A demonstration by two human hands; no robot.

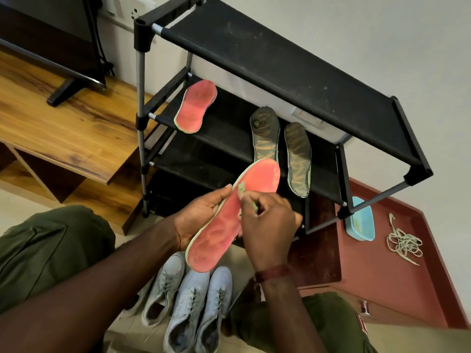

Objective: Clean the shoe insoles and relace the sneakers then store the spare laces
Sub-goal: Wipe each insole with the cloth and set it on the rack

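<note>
insole cleaning under way, lacing and storing to come

left hand [201,215] cradles a long red foam insole [229,220] at frame centre; right hand [267,220] pinches a small greenish cloth [241,187] onto it. pale grey sneakers [188,301] wait below, loose cream laces [404,243] at right, unstored.

A single wide-angle view, worn on the person's head, looks steeply forward and down. Both forearms run up from the bottom edge, with the left hand [201,212] and right hand [270,225] close beneath the lens at centre. The black fabric-shelved metal shoe rack [293,72] stands just beyond, its lines bowed by the lens. Only this one view exists, sharing nothing.
</note>
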